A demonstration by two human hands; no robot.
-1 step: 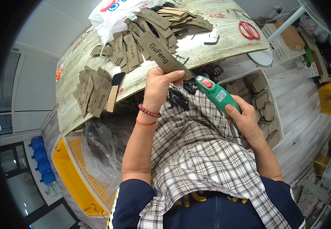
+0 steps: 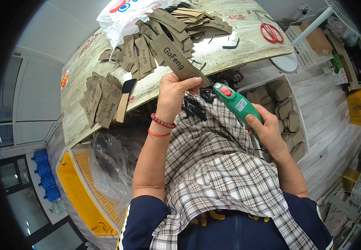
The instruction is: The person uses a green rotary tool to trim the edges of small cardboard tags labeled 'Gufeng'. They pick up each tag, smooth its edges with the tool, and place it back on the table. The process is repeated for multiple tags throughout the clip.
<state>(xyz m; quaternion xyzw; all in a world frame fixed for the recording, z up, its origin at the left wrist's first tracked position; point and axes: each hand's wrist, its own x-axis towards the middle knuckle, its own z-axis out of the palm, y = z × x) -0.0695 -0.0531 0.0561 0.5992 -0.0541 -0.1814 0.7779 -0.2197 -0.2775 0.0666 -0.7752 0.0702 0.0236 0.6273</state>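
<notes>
1. Landmark: table [image 2: 251, 48]. All places below are relative to it.
2. Left hand [image 2: 175, 92]: in view at the table's front edge, pinching the near end of a brown strip [image 2: 173, 58], thumb on the printed face, other fingers mostly hidden behind.
3. Strip: slants across the table's front edge in view, far end over the tabletop, near end on the person's side. Clearance above the table: can't tell.
4. Right hand [image 2: 265, 128]: on the person's side of the table, wrapped round a green power tool [image 2: 235, 103], thumb along the body. Nose sits at the strip's near end; touching or just beside, can't tell. Running or not, also can't tell.
5. Step, my read: trimming or cutting at the strip's near end. Black scraps [image 2: 194, 109] on the apron [image 2: 226, 166], just in front of the table, fit that.
6. Next move calls for: left pinch firm, strip flat to the nose, right hand steering along the edge. Left thumb is close to the nose; keep it clear.
7. Other strips: fanned pile [image 2: 103, 100] at the table's left front, bigger heap [image 2: 170, 23] toward its back. Red scissors [image 2: 272, 33] on its right side.
</notes>
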